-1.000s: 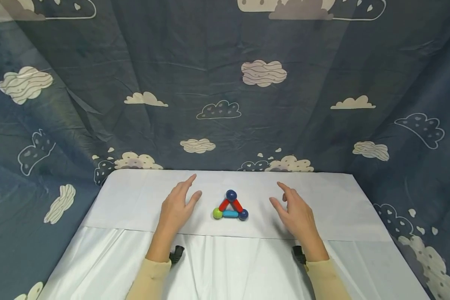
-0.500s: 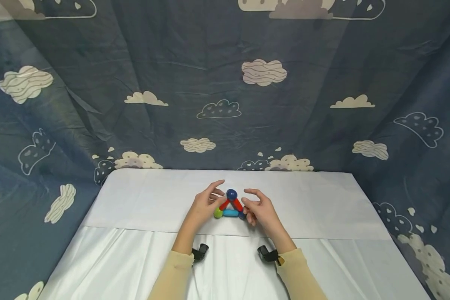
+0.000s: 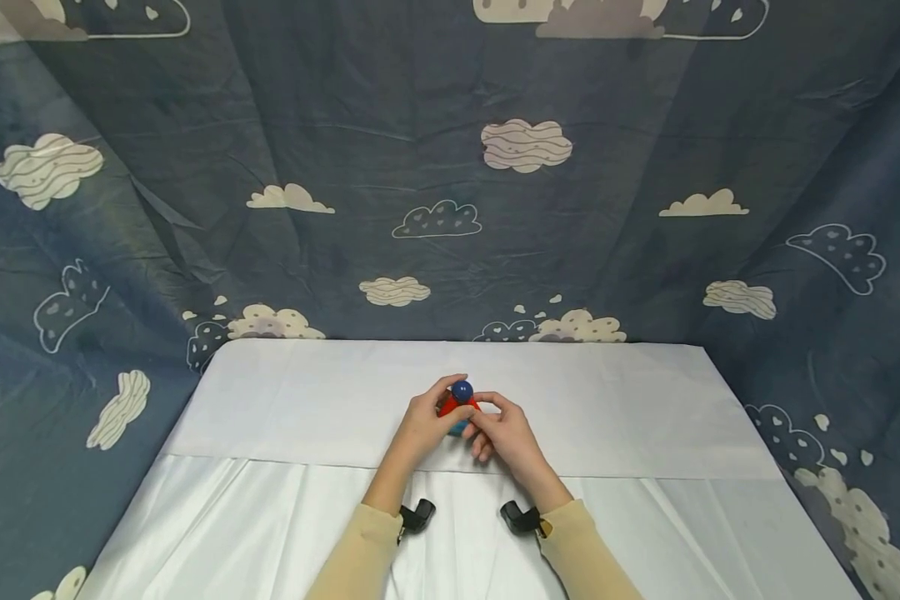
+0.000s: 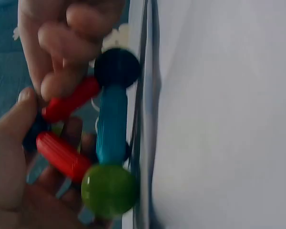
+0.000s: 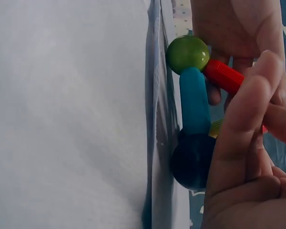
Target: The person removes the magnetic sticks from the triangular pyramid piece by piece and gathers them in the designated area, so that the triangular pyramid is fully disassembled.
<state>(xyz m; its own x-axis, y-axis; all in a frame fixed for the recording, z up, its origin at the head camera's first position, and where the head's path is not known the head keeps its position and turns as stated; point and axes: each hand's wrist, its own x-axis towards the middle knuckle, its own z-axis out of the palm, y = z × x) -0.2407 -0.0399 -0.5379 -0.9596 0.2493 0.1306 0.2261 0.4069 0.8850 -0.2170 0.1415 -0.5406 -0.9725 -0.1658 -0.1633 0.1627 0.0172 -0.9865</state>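
1. Both your hands are on the toy [image 3: 460, 405], a triangle of balls and rods, in the middle of the far part of the white cloth [image 3: 307, 400].
2. Your left hand [image 3: 423, 423] is curled and narrow, holding the toy near the dark blue top ball [image 3: 462, 390]; its thumb reaches that ball.
3. Your right hand [image 3: 512, 435] is narrow too, bent fingers gripping a red rod [image 5: 224, 76] on the toy's right side.
4. Your left wrist view shows the green ball [image 4: 109, 191] at one end of the blue rod [image 4: 112, 125] and a dark ball [image 4: 117, 67] at the other.
5. You can see a sliver of yellow behind the blue rod from your right wrist; its shape is too hidden to tell.
6. Whether the toy touches the cloth, I cannot tell.
7. Your sleeves [image 3: 360, 550] are pale yellow, with black cameras [image 3: 417, 517] at the wrists.
8. Behind the cloth hangs a dark blue backdrop [image 3: 585, 275] with clouds.
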